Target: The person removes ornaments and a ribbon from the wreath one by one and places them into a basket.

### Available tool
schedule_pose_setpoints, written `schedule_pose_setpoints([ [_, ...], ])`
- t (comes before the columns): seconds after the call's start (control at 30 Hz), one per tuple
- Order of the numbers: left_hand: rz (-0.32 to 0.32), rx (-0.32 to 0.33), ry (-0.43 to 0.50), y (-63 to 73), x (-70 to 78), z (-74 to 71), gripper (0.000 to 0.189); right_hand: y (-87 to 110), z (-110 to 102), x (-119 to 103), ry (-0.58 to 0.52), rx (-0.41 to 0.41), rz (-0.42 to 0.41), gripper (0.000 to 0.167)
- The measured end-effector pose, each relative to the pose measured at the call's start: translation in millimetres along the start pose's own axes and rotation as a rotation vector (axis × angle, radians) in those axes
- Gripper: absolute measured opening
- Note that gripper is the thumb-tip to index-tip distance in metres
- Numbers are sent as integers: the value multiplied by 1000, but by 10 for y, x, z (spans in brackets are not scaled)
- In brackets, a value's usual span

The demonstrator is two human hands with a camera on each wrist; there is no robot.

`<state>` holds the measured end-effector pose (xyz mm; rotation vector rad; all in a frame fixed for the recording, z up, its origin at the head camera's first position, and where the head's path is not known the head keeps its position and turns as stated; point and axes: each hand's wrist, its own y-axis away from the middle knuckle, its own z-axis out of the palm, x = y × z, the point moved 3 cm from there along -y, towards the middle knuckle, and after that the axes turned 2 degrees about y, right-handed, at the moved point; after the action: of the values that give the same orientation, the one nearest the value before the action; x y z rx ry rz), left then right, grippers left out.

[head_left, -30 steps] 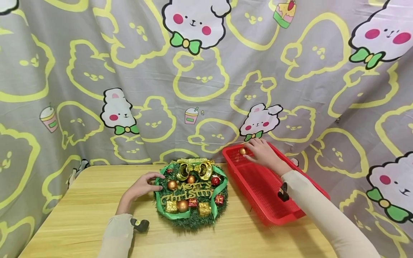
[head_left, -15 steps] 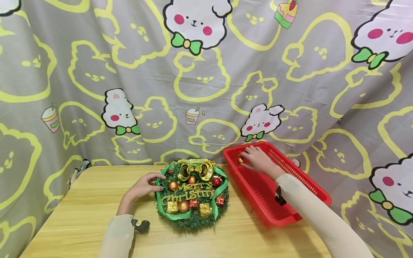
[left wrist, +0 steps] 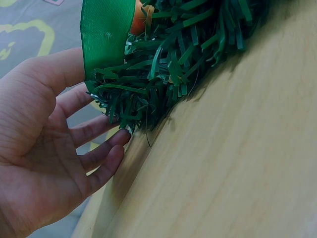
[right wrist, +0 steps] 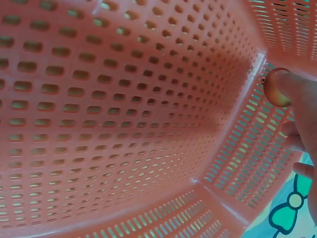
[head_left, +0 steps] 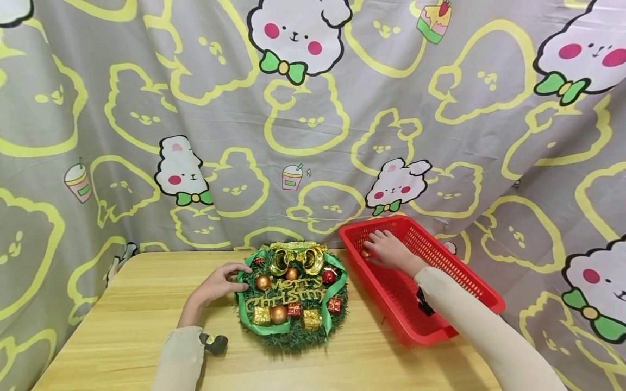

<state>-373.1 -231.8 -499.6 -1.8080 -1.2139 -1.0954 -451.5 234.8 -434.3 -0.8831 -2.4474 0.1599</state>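
Note:
A green Christmas wreath lies on the wooden table, decorated with bells, baubles, tiny gift boxes, green ribbon and gold "Merry Christmas" lettering. At its left edge, my left hand holds the rim; in the left wrist view the thumb is on the green ribbon and the fingers curve along the tinsel. My right hand reaches down inside the red plastic basket, near its far left corner. Between its thumb and fingers is a copper-gold bauble, close to the basket's perforated wall.
The basket stands to the wreath's right, angled, its far end close to the patterned curtain behind the table. Bare wooden table top stretches to the left and front. A black wrist camera sits on the left sleeve.
My right hand has lowered from the basket's far rim into its inside, carrying the bauble down with it. The left hand has stayed at the wreath's edge.

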Motion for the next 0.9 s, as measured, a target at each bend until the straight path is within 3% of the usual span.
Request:
schedule_pose_setpoints([
  [0.57, 2, 1, 18, 2, -2, 0, 42, 35, 4, -45, 11, -91, 11, 41],
  [0.9, -1, 0, 13, -4, -1, -8, 44, 3, -51, -26, -14, -72, 22, 41],
])
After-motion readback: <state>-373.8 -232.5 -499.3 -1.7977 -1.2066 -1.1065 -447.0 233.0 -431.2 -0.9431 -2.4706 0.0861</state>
